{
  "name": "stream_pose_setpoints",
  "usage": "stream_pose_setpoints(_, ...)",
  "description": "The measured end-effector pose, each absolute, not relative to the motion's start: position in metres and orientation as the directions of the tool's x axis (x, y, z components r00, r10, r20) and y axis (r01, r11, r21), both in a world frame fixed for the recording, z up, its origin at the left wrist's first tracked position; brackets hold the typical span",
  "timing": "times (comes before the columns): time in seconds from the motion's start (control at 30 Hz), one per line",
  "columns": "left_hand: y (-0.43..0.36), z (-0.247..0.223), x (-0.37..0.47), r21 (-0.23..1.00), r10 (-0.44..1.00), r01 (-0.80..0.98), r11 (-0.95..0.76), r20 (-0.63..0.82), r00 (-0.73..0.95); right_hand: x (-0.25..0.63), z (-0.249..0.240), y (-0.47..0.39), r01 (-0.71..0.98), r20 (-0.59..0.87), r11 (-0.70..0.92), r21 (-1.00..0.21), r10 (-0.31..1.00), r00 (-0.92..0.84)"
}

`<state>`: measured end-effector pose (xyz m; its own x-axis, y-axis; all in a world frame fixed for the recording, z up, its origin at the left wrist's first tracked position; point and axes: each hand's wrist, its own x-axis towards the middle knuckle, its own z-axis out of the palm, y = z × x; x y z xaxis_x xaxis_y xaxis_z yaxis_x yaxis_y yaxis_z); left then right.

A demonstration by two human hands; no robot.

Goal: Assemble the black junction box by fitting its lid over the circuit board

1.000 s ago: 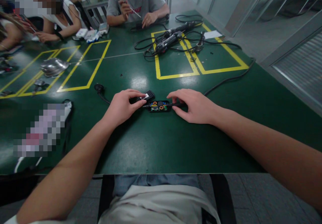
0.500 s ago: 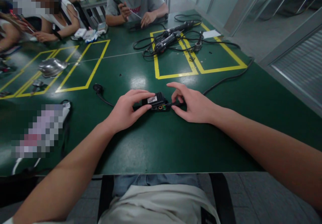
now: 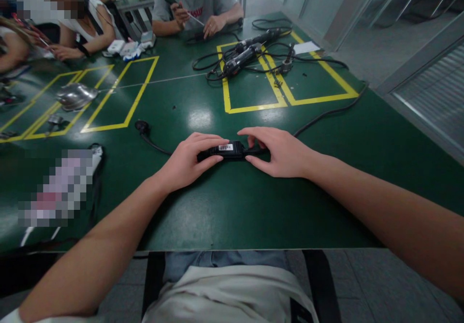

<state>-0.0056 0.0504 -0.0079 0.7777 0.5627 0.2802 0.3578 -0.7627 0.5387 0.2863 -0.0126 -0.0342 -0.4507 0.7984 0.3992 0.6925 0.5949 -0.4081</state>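
A small black box (image 3: 232, 150) with a white label on top lies on the green table (image 3: 181, 216), its cover sitting flat over the base. My left hand (image 3: 188, 161) grips the box's left end between thumb and fingers. At the box's right end my right hand (image 3: 279, 151) is curved around the black cable (image 3: 255, 151), thumb and fingers apart; whether they touch the cable is unclear. A black plug (image 3: 142, 127) on a cord lies left of my left hand.
Black electric screwdrivers (image 3: 242, 61) with coiled cables lie in yellow-taped areas. A metal bowl-shaped part (image 3: 76, 95) sits at the left, above a blurred-out pouch (image 3: 61, 185). Across the table, a person's hands (image 3: 213, 25) hold a tool.
The tilted cover has come down flat on the box, hiding the circuit board seen before. My left hand has shifted slightly right, still on the box.
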Motion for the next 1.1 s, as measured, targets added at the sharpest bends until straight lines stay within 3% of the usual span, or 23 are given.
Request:
stream_pose_setpoints(0.57,0.045,-0.01,0.001,0.471,0.528,0.366,-0.803,0.276,0.803,0.286,-0.03,-0.013,0.684,0.382,0.604,-0.409,0.794,-0.473)
stream_pose_setpoints(0.77,0.049,-0.009,0.0,0.597,0.625,0.375,-0.71,0.287,0.726,0.287,-0.035,-0.013,0.689,0.388,0.576,-0.441,0.814,-0.433)
stream_pose_setpoints(1.1,0.059,-0.012,-0.005,0.493,0.789,0.622,-0.609,0.292,0.541,0.286,-0.032,-0.013,0.696,0.379,0.58,-0.425,0.811,-0.445)
